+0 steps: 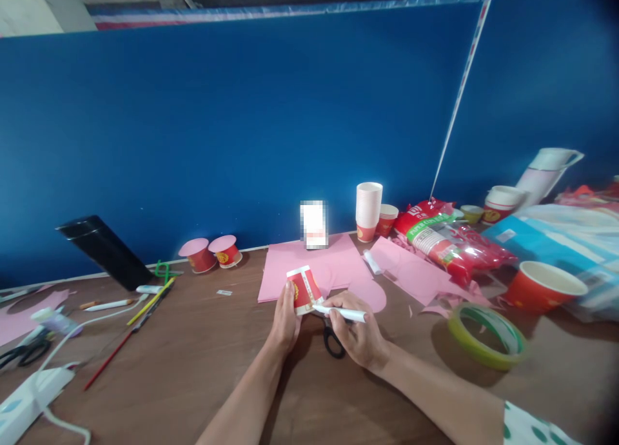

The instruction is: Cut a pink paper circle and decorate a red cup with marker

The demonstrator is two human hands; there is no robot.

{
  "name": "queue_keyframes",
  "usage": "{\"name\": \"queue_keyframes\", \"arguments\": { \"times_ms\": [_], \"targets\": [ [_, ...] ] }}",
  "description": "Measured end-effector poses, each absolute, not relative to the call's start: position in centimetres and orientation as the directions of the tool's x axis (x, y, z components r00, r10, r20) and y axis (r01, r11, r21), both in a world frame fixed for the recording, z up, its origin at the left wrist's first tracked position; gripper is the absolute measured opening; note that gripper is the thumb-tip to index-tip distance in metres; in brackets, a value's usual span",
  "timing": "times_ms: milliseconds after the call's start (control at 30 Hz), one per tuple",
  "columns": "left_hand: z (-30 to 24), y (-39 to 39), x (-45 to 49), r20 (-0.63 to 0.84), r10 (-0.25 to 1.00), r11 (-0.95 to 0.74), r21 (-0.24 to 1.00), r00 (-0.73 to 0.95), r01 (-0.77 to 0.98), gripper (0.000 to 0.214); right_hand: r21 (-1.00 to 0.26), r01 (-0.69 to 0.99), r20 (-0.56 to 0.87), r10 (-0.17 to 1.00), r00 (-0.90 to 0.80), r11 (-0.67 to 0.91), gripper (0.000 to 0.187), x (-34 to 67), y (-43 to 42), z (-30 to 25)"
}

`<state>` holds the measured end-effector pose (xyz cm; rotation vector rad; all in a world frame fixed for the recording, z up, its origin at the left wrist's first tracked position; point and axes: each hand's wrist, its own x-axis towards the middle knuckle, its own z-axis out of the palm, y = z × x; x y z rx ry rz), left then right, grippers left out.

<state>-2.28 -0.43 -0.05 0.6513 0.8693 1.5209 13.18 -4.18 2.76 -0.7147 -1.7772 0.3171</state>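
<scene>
You had the red paper cup (304,293) tilted in your left hand (286,317), just in front of the pink sheets (285,259). Left hand was closed round the cup's near side, thumb up along the wall. Right hand (358,332) was pinching a white pen-like tool (345,313), its tip at the cup's lower right edge; you couldn't tell from this view whether it touched. Cup looked light, thin-walled, easy to dent mid-wall; best hold was probably near a stiffer rim, light pressure. Surface perhaps a bit slick. Tool looked light and stiff, best taken mid-barrel.

Under your right hand: a black scissor handle (329,343) on the worktop (193,367). Beside the sheets lay a pink disc (368,295). Farther left stood two red cups topped with pink discs, the left one (202,260) near the right one (227,257). To the right: a cup stack (368,206), a red cup package (438,238) and a tape roll (476,351). Behind everything, a blue partition (242,109).
</scene>
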Motion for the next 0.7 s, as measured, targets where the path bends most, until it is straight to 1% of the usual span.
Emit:
{"name": "queue_keyframes", "arguments": {
  "times_ms": [133, 333, 567, 700],
  "targets": [
    [-0.06, -0.43, -2.34, -0.076, 0.988, -0.013, 0.833, -0.137, -0.554, 0.046, -0.55, 0.301, 0.768, 0.614, -0.182, 0.779, 0.015, 13.2, -4.18, 2.75],
    [0.24, -0.54, -2.22, -0.08, 0.987, -0.005, 0.846, -0.137, -0.533, 0.052, -0.575, 0.328, 0.757, 0.639, -0.134, 0.749, 0.014, 13.2, -4.22, 2.71],
    [0.21, -0.59, -2.32, -0.075, 0.99, -0.003, 0.838, -0.121, -0.546, 0.046, -0.573, 0.324, 0.756, 0.638, -0.147, 0.753, 0.015, 13.32, -3.98, 2.68],
    [0.03, -0.55, -2.39, -0.072, 0.991, 0.001, 0.838, -0.109, -0.546, 0.049, -0.587, 0.321, 0.75, 0.649, -0.133, 0.744, 0.015, 13.34, -4.03, 2.84]
  ]
}}
